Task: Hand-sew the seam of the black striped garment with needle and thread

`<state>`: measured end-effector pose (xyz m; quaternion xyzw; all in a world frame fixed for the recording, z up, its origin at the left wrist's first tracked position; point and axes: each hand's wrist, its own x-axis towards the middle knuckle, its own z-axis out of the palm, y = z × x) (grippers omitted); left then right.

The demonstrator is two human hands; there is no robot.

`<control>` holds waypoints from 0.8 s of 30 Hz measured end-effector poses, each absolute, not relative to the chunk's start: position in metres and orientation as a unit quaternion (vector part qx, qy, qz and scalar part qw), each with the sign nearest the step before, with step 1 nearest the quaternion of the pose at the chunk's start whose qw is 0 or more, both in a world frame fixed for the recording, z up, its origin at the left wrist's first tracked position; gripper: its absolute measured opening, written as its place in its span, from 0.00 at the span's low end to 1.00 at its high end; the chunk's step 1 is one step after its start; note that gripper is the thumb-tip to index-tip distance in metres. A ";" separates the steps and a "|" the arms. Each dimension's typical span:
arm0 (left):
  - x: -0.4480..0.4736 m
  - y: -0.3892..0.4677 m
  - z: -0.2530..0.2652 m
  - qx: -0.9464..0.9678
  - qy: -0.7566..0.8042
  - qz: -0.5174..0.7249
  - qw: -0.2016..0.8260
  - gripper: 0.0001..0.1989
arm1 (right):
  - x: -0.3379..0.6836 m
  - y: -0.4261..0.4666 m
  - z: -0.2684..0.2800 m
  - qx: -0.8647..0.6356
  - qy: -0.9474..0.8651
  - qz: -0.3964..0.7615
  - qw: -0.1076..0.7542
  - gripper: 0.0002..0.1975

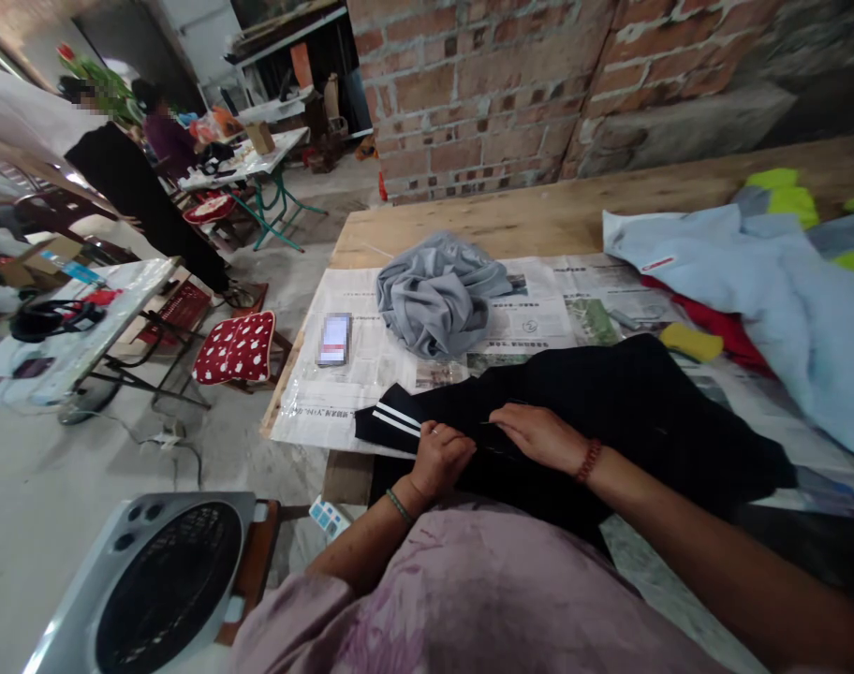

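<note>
A black garment (610,393) with two white stripes at its left end lies across the near edge of the newspaper-covered table and hangs down towards my lap. My left hand (442,461) is closed on its cloth beside the stripes. Just to the right, my right hand (539,436) is pinched over the same black cloth. A thin, short, needle-like thing (489,423) shows at its fingertips, too small to make out fully. Beyond the black garment sits a crumpled grey cloth (441,295).
A phone (335,339) lies on the newspaper at the left. Light blue garments (743,271) and a yellow piece (690,343) are at the right. A fan (167,580) and a red cushioned stool (234,348) stand left. Two people are in the background.
</note>
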<state>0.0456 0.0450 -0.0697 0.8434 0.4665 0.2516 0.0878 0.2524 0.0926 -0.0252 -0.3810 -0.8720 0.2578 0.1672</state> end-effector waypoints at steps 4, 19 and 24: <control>0.048 0.053 -0.067 0.798 0.508 0.272 0.178 0.05 | 0.250 0.068 -0.012 -0.486 -0.761 0.342 0.261 0.11; 0.046 0.060 -0.053 0.750 0.497 0.308 0.310 0.07 | 0.212 0.018 -0.045 -0.536 -0.640 0.480 0.270 0.12; 0.044 0.060 -0.055 0.748 0.478 0.324 0.328 0.07 | 0.210 0.021 -0.050 -0.546 -0.638 0.474 0.265 0.13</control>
